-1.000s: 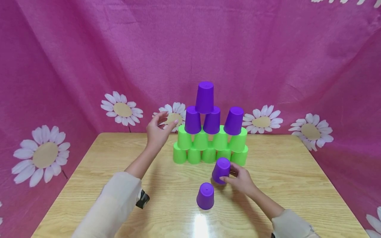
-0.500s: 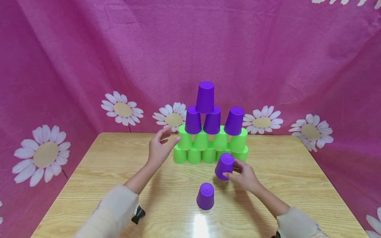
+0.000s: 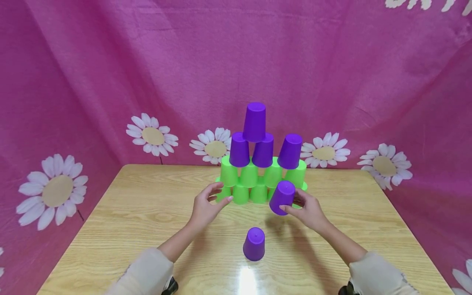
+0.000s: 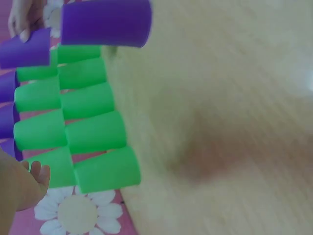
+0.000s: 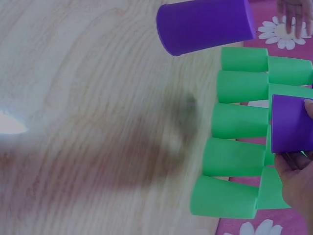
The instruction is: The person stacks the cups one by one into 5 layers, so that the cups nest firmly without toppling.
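My right hand (image 3: 311,212) grips an upside-down purple cup (image 3: 282,198) between thumb and fingers, lifted above the table in front of the stack's right side. My left hand (image 3: 207,208) holds nothing; its fingers are bent loosely, thumb apart, near the left end of the bottom row of green cups (image 3: 241,194). A second row of green cups (image 3: 248,176) stands on that one. Above it are three purple cups (image 3: 239,150), with a gap before the rightmost purple cup (image 3: 290,151). A single purple cup (image 3: 254,123) tops the left pair.
Another upside-down purple cup (image 3: 254,244) stands on the wooden table (image 3: 147,205), in front of the stack and between my forearms. A pink cloth (image 3: 177,61) with daisies hangs behind and at both sides. The right wrist view shows the standing purple cup (image 5: 205,25) close up.
My right hand has raised the purple cup off the table and moved it slightly right, toward the stack. My left hand has come down from beside the purple cups to the bottom green row.
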`<state>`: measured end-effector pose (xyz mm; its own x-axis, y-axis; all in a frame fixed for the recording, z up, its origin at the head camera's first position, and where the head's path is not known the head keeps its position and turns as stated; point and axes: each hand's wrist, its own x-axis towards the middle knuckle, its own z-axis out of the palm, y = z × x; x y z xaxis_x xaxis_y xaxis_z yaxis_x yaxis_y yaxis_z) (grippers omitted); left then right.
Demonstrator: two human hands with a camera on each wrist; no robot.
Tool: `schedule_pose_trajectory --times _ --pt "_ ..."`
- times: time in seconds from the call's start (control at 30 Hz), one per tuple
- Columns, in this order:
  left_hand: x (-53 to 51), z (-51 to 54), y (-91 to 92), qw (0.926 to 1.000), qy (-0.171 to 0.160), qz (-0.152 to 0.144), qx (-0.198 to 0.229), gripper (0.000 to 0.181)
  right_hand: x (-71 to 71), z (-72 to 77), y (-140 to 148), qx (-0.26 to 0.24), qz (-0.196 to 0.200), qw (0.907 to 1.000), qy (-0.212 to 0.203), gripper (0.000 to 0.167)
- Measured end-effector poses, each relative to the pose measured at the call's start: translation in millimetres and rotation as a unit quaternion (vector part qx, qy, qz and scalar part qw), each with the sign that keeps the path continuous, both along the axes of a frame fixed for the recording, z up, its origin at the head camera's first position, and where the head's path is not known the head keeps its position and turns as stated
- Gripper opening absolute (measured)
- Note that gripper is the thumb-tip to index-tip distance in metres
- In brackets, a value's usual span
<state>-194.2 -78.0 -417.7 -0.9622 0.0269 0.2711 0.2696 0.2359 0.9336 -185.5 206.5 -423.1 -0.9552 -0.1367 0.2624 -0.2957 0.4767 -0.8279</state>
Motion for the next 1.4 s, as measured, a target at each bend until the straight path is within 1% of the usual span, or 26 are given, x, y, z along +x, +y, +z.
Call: schedule_pose_trajectory --times 0.13,0.17,0.4,0.63,0.77,0.83,1.0,1.2,1.4 --pt "8.2 -10.9 5.3 0.9994 -0.011 -0.030 -0.011 0.045 -0.1 5.8 0.3 -0.002 0.001 1.0000 0.004 0.044" --pt "10.3 -13.6 6.4 0.9991 -0.009 -0.038 -0.017 0.045 -0.2 7.1 0.5 -0.001 0.000 1.0000 0.004 0.044" --pt "23.8 -30.9 15.8 0.9961 -0.024 -0.079 -0.030 0.049 -0.5 16.5 3.1 -0.004 -0.003 0.9999 0.011 0.044" --pt "37.6 -45.5 22.5 0.9910 -0.024 -0.122 -0.050 0.051 -1.5 24.0 7.1 -0.002 -0.009 0.9998 0.018 0.046" --pt "44.5 -53.4 25.6 0.9890 -0.032 -0.134 -0.053 0.054 -2.7 29.7 8.5 0.001 -0.011 0.9997 0.023 0.045" --pt "46.5 -58.5 27.5 0.9886 -0.035 -0.138 -0.049 0.055 -3.6 33.2 9.2 0.001 -0.012 0.9996 0.027 0.045" --pt "50.3 -67.7 31.3 0.9886 -0.042 -0.139 -0.038 0.057 -4.7 45.0 9.9 -0.001 -0.014 0.9992 0.037 0.047" --pt "53.6 -72.0 33.5 0.9869 -0.049 -0.149 -0.037 0.059 -5.2 61.4 11.7 0.007 -0.024 0.9988 0.043 0.049" --pt "54.1 -78.1 36.6 0.9862 -0.046 -0.152 -0.045 0.062 -10.4 76.3 13.3 -0.005 -0.020 0.9974 0.070 0.048"
